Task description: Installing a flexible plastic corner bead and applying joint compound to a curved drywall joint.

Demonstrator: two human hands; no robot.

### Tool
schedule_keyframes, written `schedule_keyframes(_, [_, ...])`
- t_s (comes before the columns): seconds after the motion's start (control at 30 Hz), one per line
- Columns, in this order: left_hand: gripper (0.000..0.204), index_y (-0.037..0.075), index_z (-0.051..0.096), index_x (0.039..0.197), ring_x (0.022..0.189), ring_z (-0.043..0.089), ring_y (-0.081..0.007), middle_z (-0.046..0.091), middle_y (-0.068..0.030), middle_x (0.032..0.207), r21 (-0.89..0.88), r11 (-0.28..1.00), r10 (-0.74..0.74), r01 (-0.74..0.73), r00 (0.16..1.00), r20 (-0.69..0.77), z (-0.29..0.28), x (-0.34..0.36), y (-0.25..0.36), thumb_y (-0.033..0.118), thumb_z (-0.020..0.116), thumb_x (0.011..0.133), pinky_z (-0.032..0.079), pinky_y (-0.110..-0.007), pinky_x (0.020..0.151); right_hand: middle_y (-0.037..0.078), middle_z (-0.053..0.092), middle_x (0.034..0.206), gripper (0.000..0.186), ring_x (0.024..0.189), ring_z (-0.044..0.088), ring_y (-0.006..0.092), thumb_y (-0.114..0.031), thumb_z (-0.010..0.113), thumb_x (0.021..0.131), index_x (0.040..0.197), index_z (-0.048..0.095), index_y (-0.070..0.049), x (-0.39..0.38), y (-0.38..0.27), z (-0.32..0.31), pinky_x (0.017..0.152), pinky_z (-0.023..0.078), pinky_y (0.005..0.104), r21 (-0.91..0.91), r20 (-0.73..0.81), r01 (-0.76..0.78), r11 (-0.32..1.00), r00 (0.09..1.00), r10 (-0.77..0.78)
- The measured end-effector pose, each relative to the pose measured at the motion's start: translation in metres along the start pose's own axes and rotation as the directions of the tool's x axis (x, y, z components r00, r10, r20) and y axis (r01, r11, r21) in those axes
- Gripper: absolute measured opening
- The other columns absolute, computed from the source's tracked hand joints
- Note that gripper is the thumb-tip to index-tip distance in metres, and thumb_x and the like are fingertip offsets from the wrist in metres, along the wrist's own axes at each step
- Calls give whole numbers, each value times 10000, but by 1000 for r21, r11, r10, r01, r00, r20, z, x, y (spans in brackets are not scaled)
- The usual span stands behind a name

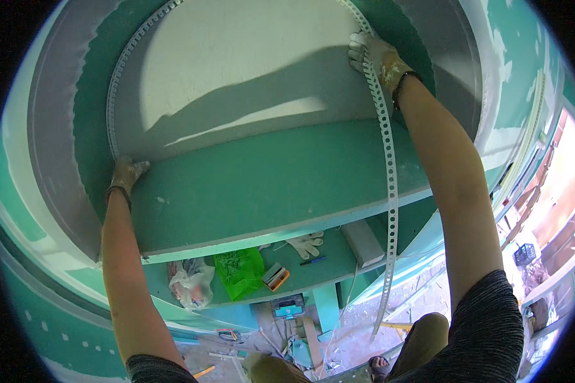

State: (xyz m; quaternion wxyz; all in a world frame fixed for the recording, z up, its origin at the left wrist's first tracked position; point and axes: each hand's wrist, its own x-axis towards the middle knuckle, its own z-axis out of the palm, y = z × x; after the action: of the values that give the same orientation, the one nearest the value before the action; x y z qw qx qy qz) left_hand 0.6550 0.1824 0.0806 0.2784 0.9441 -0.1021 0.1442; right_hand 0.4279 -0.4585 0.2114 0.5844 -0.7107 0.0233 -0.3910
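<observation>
A long white perforated corner bead [390, 172] bends along the curved edge of a round-topped recess with a pale back panel [249, 64]. My right hand [378, 60], in a stained white work glove, is closed around the bead at the upper right. Below that hand the free length hangs past the shelf edge toward the floor. My left hand [129, 173], also gloved, grips the bead's lower left end where the curve meets the green shelf [268, 185]. Its fingertips are partly hidden. The top of the curve lies outside the picture.
On a lower ledge lie a clear plastic bag [191, 284], a bright green bag [239, 271], an orange-and-grey tool [276, 277], a blue pen [313, 260], a spare white glove [305, 244] and a grey box [362, 242]. Offcuts and tools litter the floor [358, 332].
</observation>
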Motion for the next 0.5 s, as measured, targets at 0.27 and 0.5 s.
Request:
schedule_keyframes(0.27, [647,56,397,1548,1400,506,-323,508,-121,1537,148,980,-141,131,988,55,27,5,-32,220,639,970,419,-385,1159,132,653,1056,494,1008,622,295,-452,542,1004,1260,643,-42,38,50,7,977,490,507,-167,-25,-146,975,989,144])
schedule_keyframes(0.5, [626,114,295,1605,1293,590,-277,562,-69,1490,666,477,529,-574,792,304,92,8,64,97,527,1024,469,-378,1109,15,690,877,333,698,646,147,-335,629,987,1203,698,-91,161,53,-114,613,514,355,-570,-307,-28,821,934,-182])
